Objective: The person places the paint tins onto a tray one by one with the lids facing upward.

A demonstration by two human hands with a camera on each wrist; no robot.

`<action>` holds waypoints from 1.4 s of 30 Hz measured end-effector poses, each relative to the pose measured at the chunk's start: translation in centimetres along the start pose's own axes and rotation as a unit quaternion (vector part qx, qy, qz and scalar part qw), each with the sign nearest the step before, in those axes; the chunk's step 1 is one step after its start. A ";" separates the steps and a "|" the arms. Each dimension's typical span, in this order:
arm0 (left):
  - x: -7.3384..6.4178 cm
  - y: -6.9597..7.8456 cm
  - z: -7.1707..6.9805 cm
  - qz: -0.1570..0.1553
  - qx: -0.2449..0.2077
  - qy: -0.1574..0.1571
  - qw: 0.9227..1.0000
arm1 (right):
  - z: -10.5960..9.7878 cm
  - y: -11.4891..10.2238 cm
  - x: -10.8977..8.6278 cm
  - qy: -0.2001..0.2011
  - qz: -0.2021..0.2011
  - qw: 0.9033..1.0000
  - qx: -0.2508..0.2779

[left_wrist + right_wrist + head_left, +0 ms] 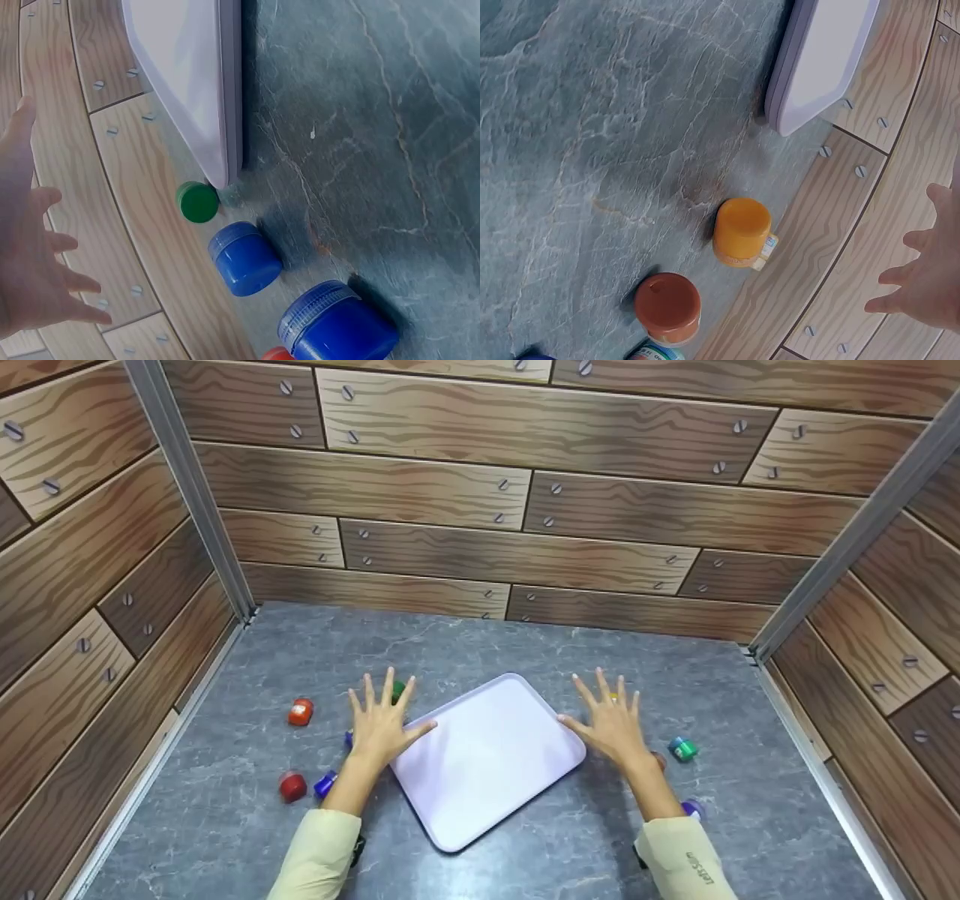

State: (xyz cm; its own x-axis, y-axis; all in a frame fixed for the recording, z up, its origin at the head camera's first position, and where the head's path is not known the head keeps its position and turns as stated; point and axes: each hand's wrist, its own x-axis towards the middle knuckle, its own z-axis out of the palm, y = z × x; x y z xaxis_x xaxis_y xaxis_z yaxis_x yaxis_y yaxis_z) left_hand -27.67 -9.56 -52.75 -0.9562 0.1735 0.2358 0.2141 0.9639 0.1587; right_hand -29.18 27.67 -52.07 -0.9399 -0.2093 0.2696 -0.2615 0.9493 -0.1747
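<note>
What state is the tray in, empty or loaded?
Empty: the head view shows the tray bare, with small jars on the grey surface either side of it.

I see a makeshift booth, studio-like: wood-print panels [420, 495] line the grey marbled surface's [450, 645] far and side edges, metal posts [194, 487] at far corners.

A pale lilac rectangular tray [487, 769] lies flat and askew, with small coloured jars [292, 787] scattered on both sides.
</note>
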 end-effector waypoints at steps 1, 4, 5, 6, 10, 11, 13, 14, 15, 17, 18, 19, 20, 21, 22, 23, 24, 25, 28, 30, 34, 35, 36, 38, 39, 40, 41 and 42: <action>-0.1 0.0 0.0 -0.001 0.005 0.000 1.000 | 0.1 0.0 0.0 0.000 -0.002 1.000 -0.001; -0.3 0.0 0.0 -0.004 0.014 0.000 1.000 | 0.3 -0.1 0.1 -0.001 -0.006 1.000 -0.005; -0.4 0.0 0.0 -0.004 0.014 0.000 1.000 | 0.3 -0.2 0.1 -0.001 -0.007 1.000 -0.005; -0.5 0.0 0.0 -0.004 0.012 0.000 1.000 | 0.4 -0.2 0.1 -0.002 -0.008 1.000 -0.005; -1.0 0.2 0.2 -0.011 0.002 0.010 1.000 | 0.8 -0.2 0.1 -0.004 -0.011 1.000 0.002; -1.2 0.3 0.3 -0.014 -0.002 0.012 1.000 | 1.0 -0.2 0.1 -0.005 -0.013 1.000 0.005; -1.6 0.6 0.5 -0.022 -0.009 0.017 1.000 | 1.2 -0.3 0.0 -0.007 -0.018 1.000 0.005; -1.8 0.7 0.6 -0.027 -0.017 0.018 0.999 | 1.4 -0.3 0.0 -0.008 -0.020 1.000 0.004; -2.0 0.8 0.8 -0.030 -0.024 0.020 0.999 | 1.6 -0.3 0.0 -0.010 -0.023 1.000 0.005; -2.6 1.1 1.1 -0.040 -0.040 0.025 0.998 | 2.0 -0.3 -0.1 -0.015 -0.025 1.000 0.006; -2.8 1.3 1.2 -0.045 -0.046 0.028 0.998 | 2.2 -0.3 -0.1 -0.019 -0.024 0.999 0.007; -3.1 1.5 1.4 -0.051 -0.053 0.031 0.997 | 2.4 -0.4 -0.1 -0.024 -0.024 0.999 0.011; -3.4 1.6 1.6 -0.057 -0.059 0.035 0.996 | 2.6 -0.4 -0.2 -0.030 -0.023 0.999 0.019; -3.7 1.8 1.7 -0.063 -0.067 0.037 0.995 | 2.8 -0.4 -0.2 -0.037 -0.021 0.999 0.024; -4.0 1.9 1.9 -0.072 -0.078 0.038 0.994 | 2.9 -0.4 -0.2 -0.043 -0.019 0.998 0.030; -4.3 2.1 2.0 -0.079 -0.090 0.042 0.992 | 3.1 -0.4 -0.2 -0.049 -0.018 0.998 0.036; -4.7 2.2 2.2 -0.088 -0.107 0.044 0.989 | 3.3 -0.4 -0.2 -0.054 -0.017 0.997 0.043; -5.0 2.4 2.3 -0.098 -0.126 0.044 0.986 | 3.4 -0.4 -0.2 -0.058 -0.017 0.997 0.050; -6.0 2.9 2.8 -0.132 -0.197 0.050 0.970 | 3.9 -0.5 -0.1 -0.069 -0.010 0.994 0.085; -6.6 3.2 3.2 -0.161 -0.237 0.055 0.957 | 4.1 -0.6 -0.1 -0.073 0.001 0.991 0.114; -7.7 3.8 3.8 -0.212 -0.296 0.077 0.928 | 4.5 -0.6 0.0 -0.061 0.021 0.987 0.146; -8.0 3.9 3.9 -0.224 -0.307 0.081 0.921 | 4.6 -0.6 0.0 -0.055 0.024 0.987 0.147; -8.2 4.0 4.0 -0.234 -0.316 0.086 0.915 | 4.8 -0.6 0.0 -0.050 0.024 0.988 0.147; -8.7 4.1 4.1 -0.249 -0.333 0.092 0.905 | 5.1 -0.5 0.0 -0.040 0.024 0.988 0.145; -8.9 4.2 4.1 -0.256 -0.339 0.091 0.901 | 5.2 -0.4 -0.1 -0.036 0.025 0.988 0.147; -9.1 4.2 4.1 -0.262 -0.346 0.086 0.897 | 5.3 -0.4 -0.1 -0.035 0.028 0.988 0.149; -9.3 4.3 4.1 -0.267 -0.351 0.082 0.894 | 5.4 -0.3 -0.1 -0.032 0.031 0.987 0.151; -9.4 4.3 4.1 -0.269 -0.357 0.078 0.891 | 5.5 -0.3 -0.2 -0.030 0.035 0.987 0.154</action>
State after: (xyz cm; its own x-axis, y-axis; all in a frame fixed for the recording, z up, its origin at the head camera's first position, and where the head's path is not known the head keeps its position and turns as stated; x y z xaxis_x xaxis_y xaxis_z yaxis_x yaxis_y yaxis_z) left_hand -18.56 -6.18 -58.26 -0.9314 -0.3586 0.0620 -0.1419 0.5147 0.8455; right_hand -30.17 26.15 -57.29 -0.9672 -0.1673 0.1911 -0.2401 0.8476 -0.4732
